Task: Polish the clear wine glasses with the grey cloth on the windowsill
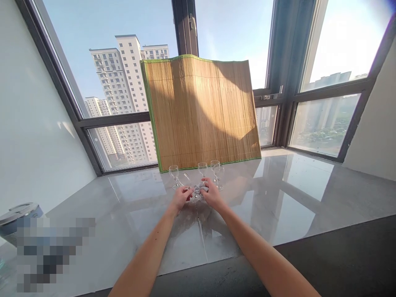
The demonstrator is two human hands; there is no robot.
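Observation:
My left hand (182,197) is closed around part of a small clear stemmed glass (195,199), low over the sill. Bunched in my right hand (212,193) is a grey cloth (201,188), pressed against that glass between the two hands. My fingers and the cloth hide much of the glass. Just beyond my left hand, another stemmed glass (173,170) stands upright. More stemmed glasses stand behind my right hand, among them one in the middle (202,166) and one farther right (215,164). A thin clear shape beside the left glass is too faint to make out.
A bamboo mat (201,111) with green edging leans against the window behind the glasses. The shiny grey tiled sill (247,231) ends at a front edge near my forearms. A lidded container (20,214) stands at far left, beside a pixelated patch.

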